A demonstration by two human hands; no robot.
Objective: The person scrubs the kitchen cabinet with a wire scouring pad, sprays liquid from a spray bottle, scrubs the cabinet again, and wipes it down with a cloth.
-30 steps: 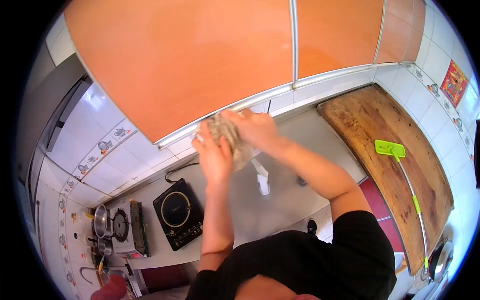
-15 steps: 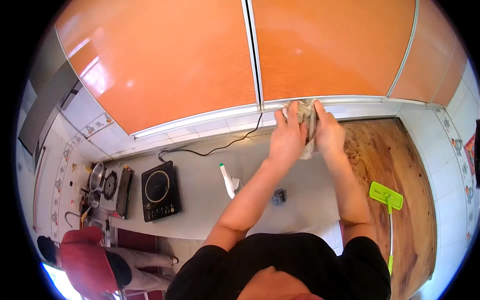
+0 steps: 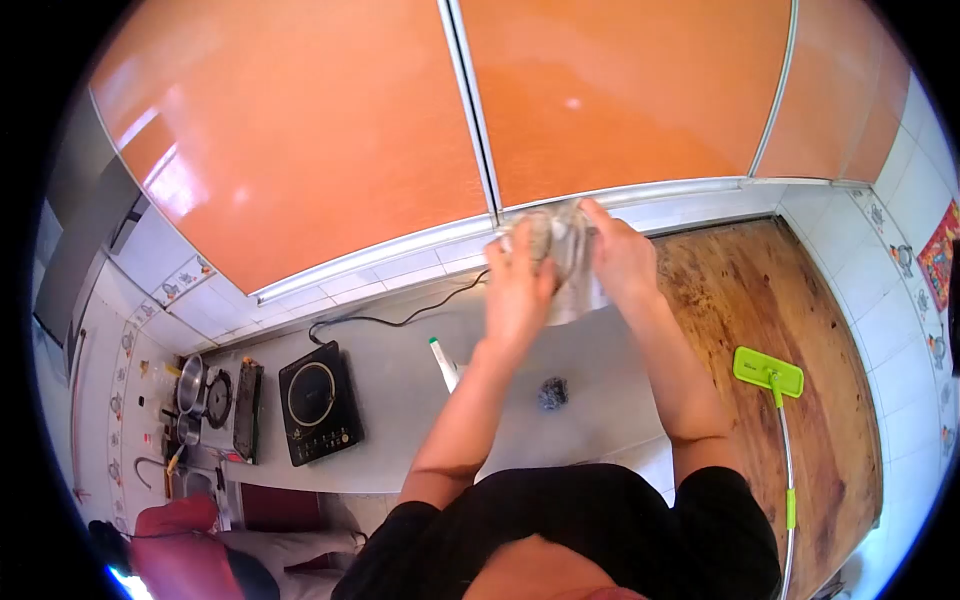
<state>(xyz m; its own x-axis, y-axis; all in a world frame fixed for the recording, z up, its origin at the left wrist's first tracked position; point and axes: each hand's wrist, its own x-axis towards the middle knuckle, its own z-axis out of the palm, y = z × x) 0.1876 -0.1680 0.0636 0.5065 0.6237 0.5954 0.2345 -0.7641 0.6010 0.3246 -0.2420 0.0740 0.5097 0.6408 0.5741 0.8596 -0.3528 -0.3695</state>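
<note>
A crumpled, pale patterned cloth (image 3: 570,262) is held between both hands, just below the metal bottom edge (image 3: 650,192) of the orange cabinet doors (image 3: 620,90). My left hand (image 3: 519,285) has its fingers on the cloth's left part. At the cloth's upper right, my right hand (image 3: 622,255) grips it with fingers bent. The cloth hangs down between the hands and is slightly blurred. On the grey counter (image 3: 600,380) below lie a dark scouring ball (image 3: 552,393) and a white object with a green tip (image 3: 443,363), partly hidden by my left forearm.
A black induction cooker (image 3: 318,400) with a cord stands left on the counter. Farther left are a gas stove (image 3: 222,400) and pots (image 3: 192,384). A green flat mop (image 3: 768,372) lies on the wooden board (image 3: 740,290). Another person in red (image 3: 180,550) is at lower left.
Since the first frame both hands and the cloth have moved right along the cabinet edge, then slightly back left in the last half second. The other person has come further into view.
</note>
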